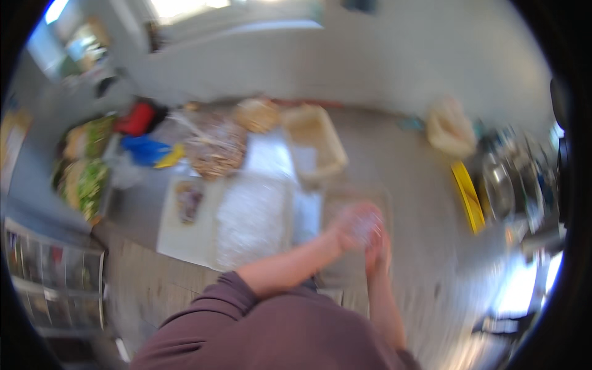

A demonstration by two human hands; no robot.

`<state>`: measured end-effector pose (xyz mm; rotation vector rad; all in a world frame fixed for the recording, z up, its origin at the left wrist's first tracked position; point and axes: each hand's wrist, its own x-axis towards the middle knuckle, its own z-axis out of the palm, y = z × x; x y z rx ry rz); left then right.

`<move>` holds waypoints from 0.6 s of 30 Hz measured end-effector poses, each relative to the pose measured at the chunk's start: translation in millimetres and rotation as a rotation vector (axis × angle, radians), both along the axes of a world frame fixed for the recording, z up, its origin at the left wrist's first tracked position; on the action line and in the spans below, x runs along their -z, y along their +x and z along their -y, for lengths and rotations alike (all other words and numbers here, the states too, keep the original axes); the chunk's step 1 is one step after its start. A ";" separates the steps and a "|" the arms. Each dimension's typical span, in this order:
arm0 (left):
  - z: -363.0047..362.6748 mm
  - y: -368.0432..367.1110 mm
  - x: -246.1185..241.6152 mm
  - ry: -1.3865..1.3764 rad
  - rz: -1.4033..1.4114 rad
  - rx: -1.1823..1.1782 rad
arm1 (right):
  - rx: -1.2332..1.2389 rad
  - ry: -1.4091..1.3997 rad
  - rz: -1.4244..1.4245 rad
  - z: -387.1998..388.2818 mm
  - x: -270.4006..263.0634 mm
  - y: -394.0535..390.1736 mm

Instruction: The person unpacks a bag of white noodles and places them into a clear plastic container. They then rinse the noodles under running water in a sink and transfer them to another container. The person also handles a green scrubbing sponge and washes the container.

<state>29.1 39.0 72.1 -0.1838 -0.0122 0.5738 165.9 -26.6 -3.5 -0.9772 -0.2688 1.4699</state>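
Both my hands are together in front of me, over a shallow, see-through tray [335, 270]. My left hand [348, 225] reaches across from the left and is cupped around a small clear, shiny bundle [368, 224]. From below, my right hand [379, 252] presses against the same bundle. Motion blur hides the fingers and what the bundle contains. To the left, a white tray [252, 217] is filled with many clear, glossy pieces, perhaps plastic packets. Beside it a white board [178, 240] bears a small brownish-purple item [189, 202].
Behind these stand an empty-looking cream bin [340, 159], a large clear bag of brown pieces [215, 155] and a round tan bundle [256, 114]. Blue-and-yellow packaging [148, 150] and green produce [95, 185] lie left. Rightward are a yellow strip [467, 196] and metal bowls [499, 189].
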 end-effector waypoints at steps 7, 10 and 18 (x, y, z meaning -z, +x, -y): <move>-1.4 11.9 -51.4 0.067 -0.474 0.069 | -0.202 0.335 -0.260 -14.8 12.5 -52.5; -1.8 8.1 -52.0 0.014 -0.570 -0.043 | -0.139 0.157 -0.294 -33.1 -12.1 -47.2; 0.2 6.2 -66.1 0.426 -0.843 -0.423 | 0.146 0.275 -0.096 -25.8 -125.3 -63.3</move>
